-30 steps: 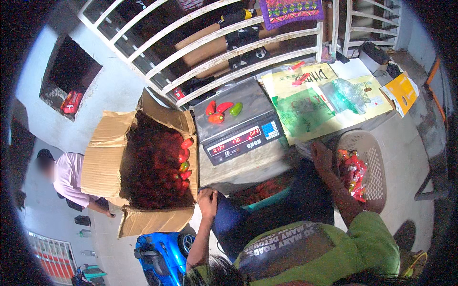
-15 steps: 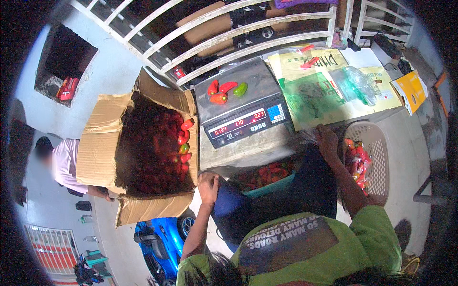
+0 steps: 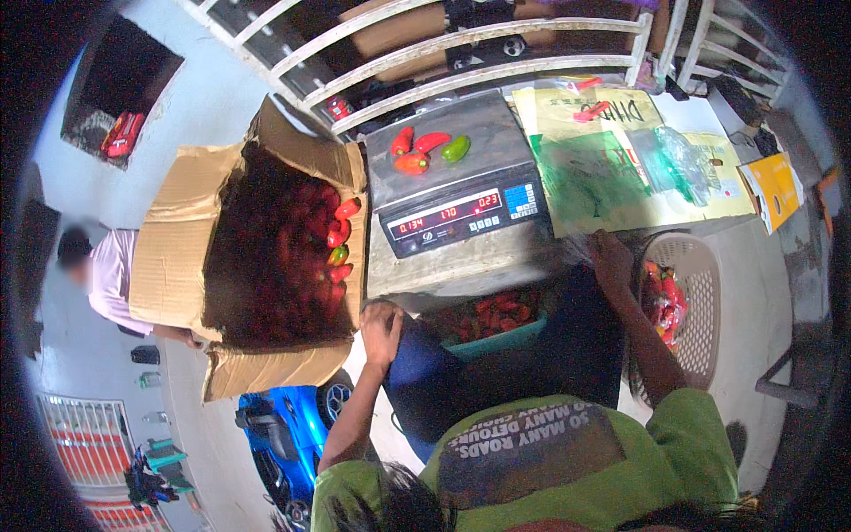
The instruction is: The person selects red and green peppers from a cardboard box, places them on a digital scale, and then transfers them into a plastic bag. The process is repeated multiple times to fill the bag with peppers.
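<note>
My right hand is closed on a clear plastic bag, blurred, at the near edge of the table. Loosely curled, my left hand rests by my left knee, beside the cardboard box; nothing shows in its fingers. Inside the box, much in shadow, are many red peppers and a green one. On the weighing scale lie three red peppers and one green pepper. Below the table, between my legs, a teal container holds more red peppers.
To the right stands a beige plastic basket with bagged red peppers. Plastic bags and printed sacking cover the table's right part. White railing runs behind. A person is beyond the box; a blue toy car stands below it.
The whole view has shifted and turned slightly. Both hands keep about the same places, and the peppers on the scale have not moved.
</note>
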